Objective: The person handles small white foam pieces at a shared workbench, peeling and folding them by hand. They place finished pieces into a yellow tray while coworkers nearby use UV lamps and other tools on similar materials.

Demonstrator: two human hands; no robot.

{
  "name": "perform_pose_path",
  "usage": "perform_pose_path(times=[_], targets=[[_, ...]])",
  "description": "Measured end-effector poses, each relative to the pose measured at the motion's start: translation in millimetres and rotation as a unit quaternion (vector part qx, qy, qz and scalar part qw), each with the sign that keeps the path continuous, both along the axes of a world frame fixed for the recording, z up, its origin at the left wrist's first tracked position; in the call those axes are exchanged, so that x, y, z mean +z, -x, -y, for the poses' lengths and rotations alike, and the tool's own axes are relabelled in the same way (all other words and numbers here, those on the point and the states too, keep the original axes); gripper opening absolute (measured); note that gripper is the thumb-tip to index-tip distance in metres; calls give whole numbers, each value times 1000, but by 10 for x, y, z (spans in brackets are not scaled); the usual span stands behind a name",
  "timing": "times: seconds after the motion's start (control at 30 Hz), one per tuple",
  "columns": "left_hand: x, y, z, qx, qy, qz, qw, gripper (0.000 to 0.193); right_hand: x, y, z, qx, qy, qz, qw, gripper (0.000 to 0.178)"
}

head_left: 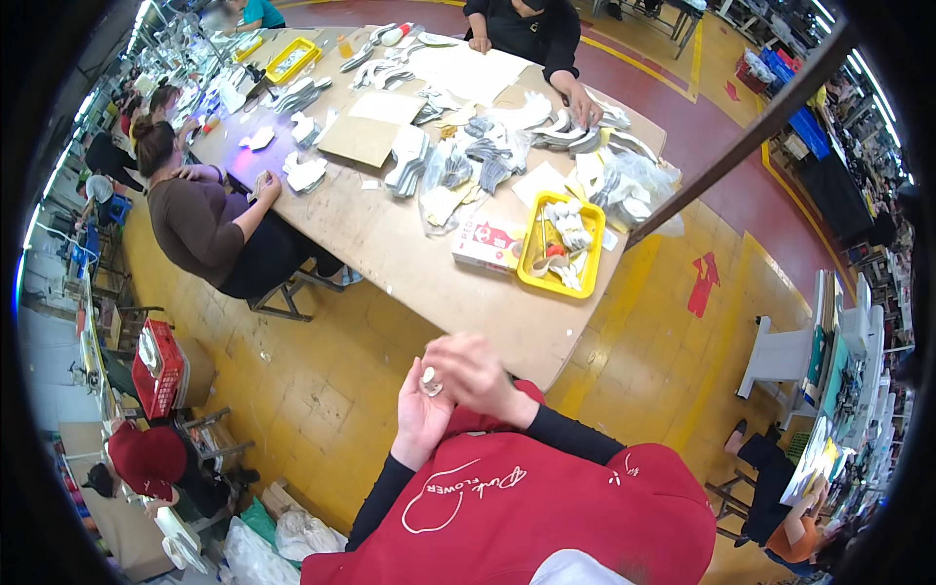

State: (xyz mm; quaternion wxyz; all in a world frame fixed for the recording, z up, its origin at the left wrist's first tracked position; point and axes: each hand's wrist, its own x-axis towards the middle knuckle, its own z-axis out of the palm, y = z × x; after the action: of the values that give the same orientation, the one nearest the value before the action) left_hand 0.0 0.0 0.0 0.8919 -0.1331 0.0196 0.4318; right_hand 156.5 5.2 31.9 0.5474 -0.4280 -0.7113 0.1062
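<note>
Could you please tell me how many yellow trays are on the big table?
2: one yellow tray near the table's close right edge, beside a red-and-white box; another at the far left end. Piles may hide more.

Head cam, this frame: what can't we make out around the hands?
- Small pale piece in the left hand: too small to identify.
- Left palm: covered by the right hand, so the grip is unclear.
- Contents of the yellow tray: small, jumbled pale pieces.
- Near table edge: behind both hands.
</note>
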Motion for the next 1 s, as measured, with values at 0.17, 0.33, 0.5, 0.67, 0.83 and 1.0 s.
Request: perform_pose_path(times=[0.17, 0.33, 0.5, 0.67, 0.83, 1.0], targets=[[412, 53, -647, 24, 28, -233, 972, 39, -757, -807, -825, -365, 167, -77, 913, 26], [481, 90, -1093, -21, 56, -273, 960, 40, -1848, -1514, -1063, -416, 538, 2, 733, 37], [309, 61, -1539, -170, 11, -296, 940, 28, -1791, -1597, -725, -384, 305, -426, 760, 36], [304, -248, -1865, -390, -121, -395, 823, 26, -679, -1293, -473, -291, 230, -599, 710, 36], [352, -685, -1839, -492, -196, -347, 774, 33, 55, -898, -419, -214, 181, -646, 710, 38], [412, -940, -1797, -502, -148, -269, 809, 26, 252, -573, -381, -196, 183, -630, 729, 37]])
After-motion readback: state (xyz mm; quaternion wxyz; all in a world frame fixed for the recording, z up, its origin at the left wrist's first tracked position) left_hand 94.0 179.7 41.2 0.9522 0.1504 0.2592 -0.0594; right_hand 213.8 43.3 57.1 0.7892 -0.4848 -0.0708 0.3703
